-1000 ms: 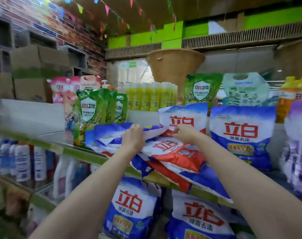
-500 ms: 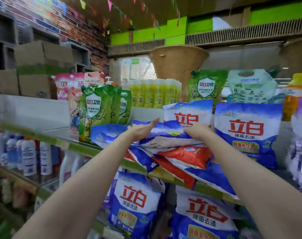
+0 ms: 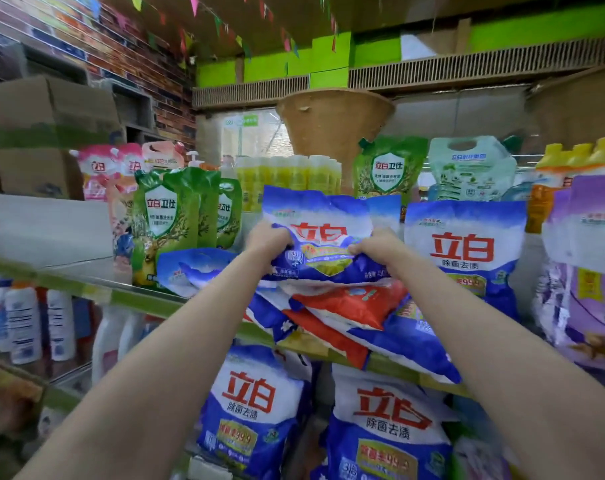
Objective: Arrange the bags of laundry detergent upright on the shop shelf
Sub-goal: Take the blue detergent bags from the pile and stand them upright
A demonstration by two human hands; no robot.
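A blue bag (image 3: 316,233) is gripped at both sides by left hand (image 3: 271,239) & right hand (image 3: 375,245), fingers curled, above a slumped pile (image 3: 346,313). Pile overhangs shelf (image 3: 145,299) edge; if nudged, a slide-off is likely.

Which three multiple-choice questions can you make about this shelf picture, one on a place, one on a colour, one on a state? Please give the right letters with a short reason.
1. Where does the finished upright blue bag stand, compared with the bag being lifted?
A. to its right
B. to its left
C. on the shelf below

2. What colour are the big characters on the bag being lifted?
A. green
B. red
C. black

3. How is the bag being lifted held?
A. by the left hand only
B. by no hand
C. by both hands

Answers:
1 A: it stands on the same shelf, just right of the right hand.
2 B: red characters show between the hands.
3 C: the left hand and the right hand both grip its crumpled front.
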